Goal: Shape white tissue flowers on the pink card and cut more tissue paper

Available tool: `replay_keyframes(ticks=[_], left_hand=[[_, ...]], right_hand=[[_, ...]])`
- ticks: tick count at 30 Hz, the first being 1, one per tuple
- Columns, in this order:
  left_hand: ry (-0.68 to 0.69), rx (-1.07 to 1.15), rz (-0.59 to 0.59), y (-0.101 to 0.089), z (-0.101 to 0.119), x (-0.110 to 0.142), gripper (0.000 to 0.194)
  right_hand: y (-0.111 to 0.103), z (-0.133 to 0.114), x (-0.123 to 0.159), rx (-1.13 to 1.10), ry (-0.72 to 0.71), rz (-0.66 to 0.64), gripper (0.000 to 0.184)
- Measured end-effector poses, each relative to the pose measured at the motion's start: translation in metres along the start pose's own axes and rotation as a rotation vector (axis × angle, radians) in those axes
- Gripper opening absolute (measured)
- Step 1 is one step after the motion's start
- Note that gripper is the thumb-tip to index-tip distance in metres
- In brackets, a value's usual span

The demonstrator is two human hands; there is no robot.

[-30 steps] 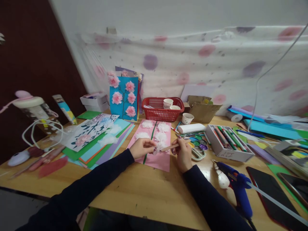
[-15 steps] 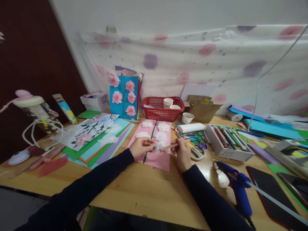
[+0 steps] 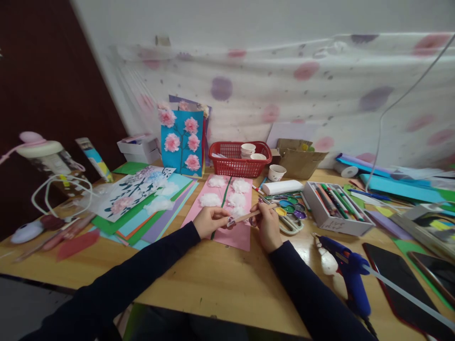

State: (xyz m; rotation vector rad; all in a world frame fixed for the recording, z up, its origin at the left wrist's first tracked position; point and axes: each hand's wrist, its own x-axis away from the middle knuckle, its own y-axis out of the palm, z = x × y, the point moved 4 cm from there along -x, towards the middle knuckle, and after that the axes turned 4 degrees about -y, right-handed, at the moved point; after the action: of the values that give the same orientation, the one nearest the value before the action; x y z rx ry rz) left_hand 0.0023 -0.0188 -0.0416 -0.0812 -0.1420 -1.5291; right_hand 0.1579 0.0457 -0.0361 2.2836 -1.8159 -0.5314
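My right hand (image 3: 268, 225) is closed round a slim wooden stick (image 3: 247, 217), which slants down to the left. The fingertips of my left hand (image 3: 210, 221) are pinched together at the stick's left end; whether anything small is also between them is hidden. Under both hands lies a pink sheet of paper (image 3: 234, 239) with a dark green stem (image 3: 226, 189) running up it. White fluffy tufts (image 3: 241, 185) sit on both sides of the stem, and the lowest right one is just beyond the stick.
To the right are a paint palette (image 3: 289, 208), scissors (image 3: 292, 226), a box of markers (image 3: 337, 222), a blue glue gun (image 3: 350, 274) and a phone (image 3: 394, 284). Behind stand a red basket (image 3: 238, 166) and a blue flower card (image 3: 182, 142). Coloured papers (image 3: 142, 232) lie left.
The wooden stick has moved left and its end now meets my left fingertips, where a small gap was before. The pink sheet and tufts look the same.
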Motion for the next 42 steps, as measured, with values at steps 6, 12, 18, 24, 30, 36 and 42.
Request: replay_keyframes(ticks=[6, 12, 18, 24, 30, 36, 42], left_hand=[[-0.065, 0.108, -0.115, 0.004, -0.004, -0.001, 0.049], [-0.131, 0.181, -0.118, 0.004, -0.007, 0.001, 0.051], [-0.057, 0.142, -0.120, 0.003, -0.003, 0.001, 0.048], [-0.026, 0.085, -0.127, 0.002, -0.004, -0.002, 0.044], [0.022, 0.042, -0.124, 0.000, -0.007, -0.005, 0.037], [0.036, -0.033, -0.140, 0.001, -0.005, -0.002, 0.032], [0.032, -0.145, -0.135, 0.006, 0.000, 0.005, 0.021]], right_hand=[[0.000, -0.002, -0.001, -0.018, -0.008, 0.016, 0.032], [-0.004, 0.000, -0.003, -0.034, -0.009, 0.049, 0.030], [-0.017, 0.000, -0.007, -0.060, -0.022, 0.218, 0.026], [-0.014, 0.004, -0.006, -0.031, -0.028, 0.190, 0.026], [-0.016, 0.003, -0.007, -0.025, -0.038, 0.211, 0.028], [-0.012, -0.002, -0.003, 0.026, -0.047, 0.174, 0.027], [-0.001, -0.003, 0.005, 0.040, -0.042, 0.073, 0.029]])
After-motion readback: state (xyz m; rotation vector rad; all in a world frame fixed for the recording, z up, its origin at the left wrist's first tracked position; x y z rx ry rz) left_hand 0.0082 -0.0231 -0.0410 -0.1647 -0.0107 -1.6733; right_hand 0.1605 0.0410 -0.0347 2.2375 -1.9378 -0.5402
